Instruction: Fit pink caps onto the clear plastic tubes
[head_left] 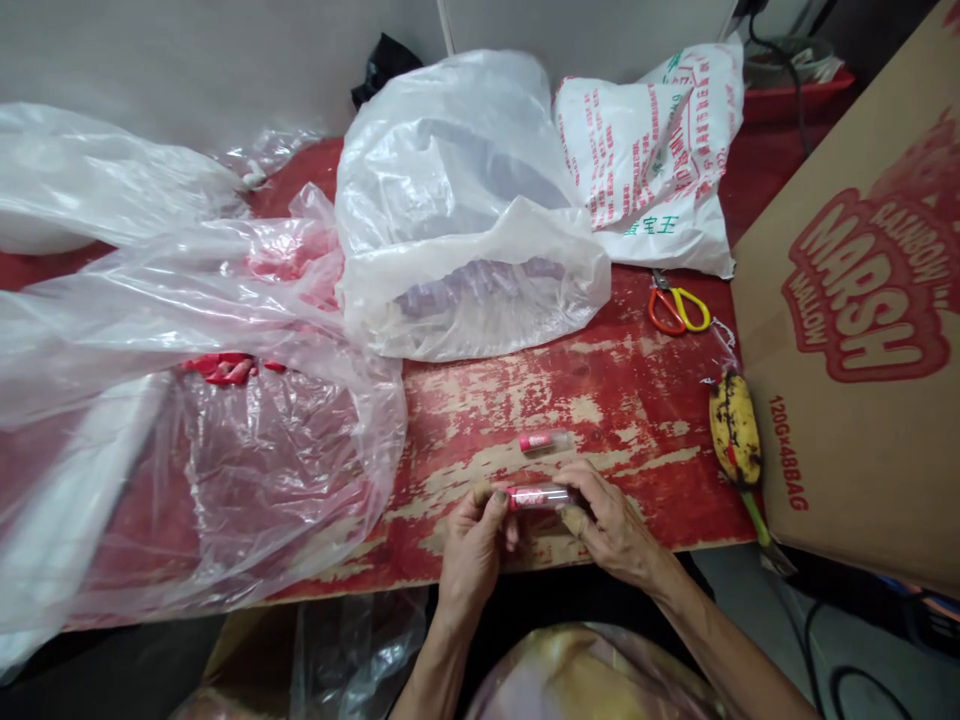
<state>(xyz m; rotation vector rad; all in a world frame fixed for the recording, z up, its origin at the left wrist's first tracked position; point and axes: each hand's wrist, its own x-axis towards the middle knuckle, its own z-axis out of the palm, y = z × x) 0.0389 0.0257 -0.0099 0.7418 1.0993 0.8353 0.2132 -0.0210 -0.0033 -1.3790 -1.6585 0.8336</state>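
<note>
Both my hands meet at the near edge of the worn red table (pixel 600 390). My left hand (pixel 474 545) and my right hand (pixel 609 520) pinch the two ends of a small clear tube with a red part inside (pixel 537 496), held level just above the table. A second clear tube with a pink end (pixel 544 441) lies on the table a little beyond my fingers. Several red pieces (pixel 225 368) lie under the clear plastic sheet at the left.
Large clear plastic bags (pixel 195 420) cover the left half; a white bag (pixel 465 220) and a printed bag (pixel 652 150) sit behind. Orange-yellow scissors (pixel 677 308) and a spotted banana (pixel 735 428) lie at the right, beside a cardboard box (pixel 862 330).
</note>
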